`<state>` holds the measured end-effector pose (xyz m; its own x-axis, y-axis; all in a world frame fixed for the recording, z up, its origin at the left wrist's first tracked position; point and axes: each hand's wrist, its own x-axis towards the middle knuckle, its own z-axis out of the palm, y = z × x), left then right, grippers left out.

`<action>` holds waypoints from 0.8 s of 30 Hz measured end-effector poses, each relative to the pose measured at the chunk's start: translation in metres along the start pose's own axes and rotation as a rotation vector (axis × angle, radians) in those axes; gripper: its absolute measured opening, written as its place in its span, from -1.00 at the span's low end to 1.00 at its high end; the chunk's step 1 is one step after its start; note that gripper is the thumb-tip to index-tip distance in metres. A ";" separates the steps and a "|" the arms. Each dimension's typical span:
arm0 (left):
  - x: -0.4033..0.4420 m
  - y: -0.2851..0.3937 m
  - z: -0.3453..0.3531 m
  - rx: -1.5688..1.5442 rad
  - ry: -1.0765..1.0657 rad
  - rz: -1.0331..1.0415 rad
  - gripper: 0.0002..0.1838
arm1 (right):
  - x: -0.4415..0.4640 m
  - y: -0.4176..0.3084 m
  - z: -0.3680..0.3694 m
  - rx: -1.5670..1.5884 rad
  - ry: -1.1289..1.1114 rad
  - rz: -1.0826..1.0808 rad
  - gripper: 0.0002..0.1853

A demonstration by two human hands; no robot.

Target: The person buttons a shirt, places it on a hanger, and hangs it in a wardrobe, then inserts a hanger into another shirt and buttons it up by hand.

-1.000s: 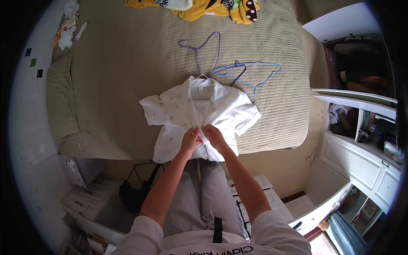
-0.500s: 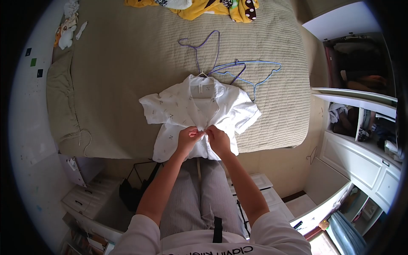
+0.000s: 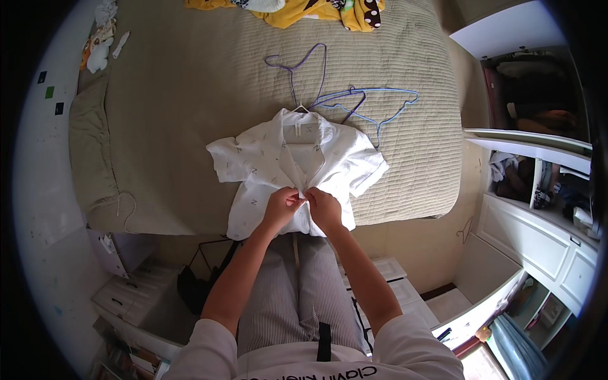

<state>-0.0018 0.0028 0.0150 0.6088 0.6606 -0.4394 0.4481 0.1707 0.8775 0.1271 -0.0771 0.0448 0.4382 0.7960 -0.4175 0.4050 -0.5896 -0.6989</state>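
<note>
A white short-sleeved shirt (image 3: 259, 155) with small dark marks lies face up at the bed's near edge, its collar pointing away from me. Inside the collar sits a white hanger (image 3: 300, 109), mostly covered by the cloth. My left hand (image 3: 283, 206) pinches the shirt's front edge at mid-chest. Right beside it, my right hand (image 3: 323, 207) pinches the opposite front edge, so the fingertips nearly meet. Any button between them is too small to make out. Above the opening the two front panels form a V.
Beyond the collar lie a purple hanger (image 3: 324, 69) and a blue hanger (image 3: 399, 120) on the bed (image 3: 164, 126). Yellow patterned cloth (image 3: 291, 16) is at the far end. An open wardrobe (image 3: 538, 145) stands on the right, with white drawers (image 3: 136, 288) at lower left.
Both hands stay at the same spot on the shirt front, with only slight finger movement. The whole view has shifted very slightly.
</note>
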 end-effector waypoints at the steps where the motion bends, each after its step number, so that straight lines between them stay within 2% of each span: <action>1: 0.000 0.001 0.000 -0.008 -0.007 -0.002 -0.82 | 0.000 -0.001 0.000 -0.012 -0.001 0.010 -0.80; 9: -0.005 0.006 -0.009 -0.063 -0.063 -0.017 -0.84 | 0.000 -0.008 -0.008 -0.010 -0.036 -0.021 -0.80; 14: -0.007 -0.002 -0.007 -0.252 -0.073 -0.021 -0.90 | 0.000 -0.005 -0.010 0.006 -0.035 -0.041 -0.79; 20: -0.009 0.001 -0.009 -0.226 -0.123 -0.058 -0.91 | 0.001 0.000 -0.016 -0.001 -0.075 0.053 -0.82; 24: -0.005 0.002 -0.014 -0.180 -0.170 0.015 -0.90 | -0.005 -0.001 -0.015 -0.049 0.017 -0.103 -0.86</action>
<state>-0.0132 0.0097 0.0213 0.7225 0.5343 -0.4387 0.3233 0.2997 0.8976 0.1361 -0.0822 0.0562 0.4057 0.8504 -0.3350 0.4868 -0.5112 -0.7083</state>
